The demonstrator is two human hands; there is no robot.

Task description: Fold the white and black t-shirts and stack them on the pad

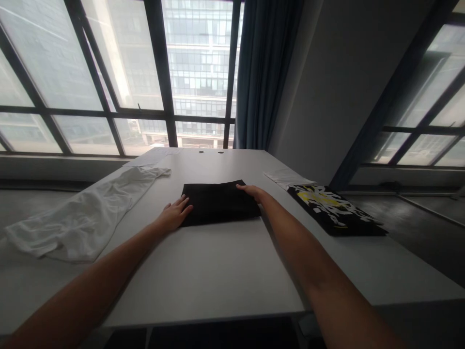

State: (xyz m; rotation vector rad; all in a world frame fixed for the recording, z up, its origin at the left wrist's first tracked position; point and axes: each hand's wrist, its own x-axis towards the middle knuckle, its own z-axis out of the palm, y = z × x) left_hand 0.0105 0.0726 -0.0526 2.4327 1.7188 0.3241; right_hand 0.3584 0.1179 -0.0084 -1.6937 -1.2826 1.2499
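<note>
A black folded garment [218, 201] lies in a flat rectangle on the white table [203, 276] in front of me. My left hand [174, 213] rests at its left edge, fingers spread and the fingertips on the cloth. At the far right corner, my right hand [251, 190] pinches the fabric, with the thumb on top and the other fingers mostly hidden. That corner looks slightly raised.
On the left, a crumpled white garment [90, 208] hangs partly over the table edge. Folded black T-shirts with white and yellow print [334, 208] lie at the right edge, beside a white cloth [285, 177]. A blue curtain [263, 72] and windows stand beyond.
</note>
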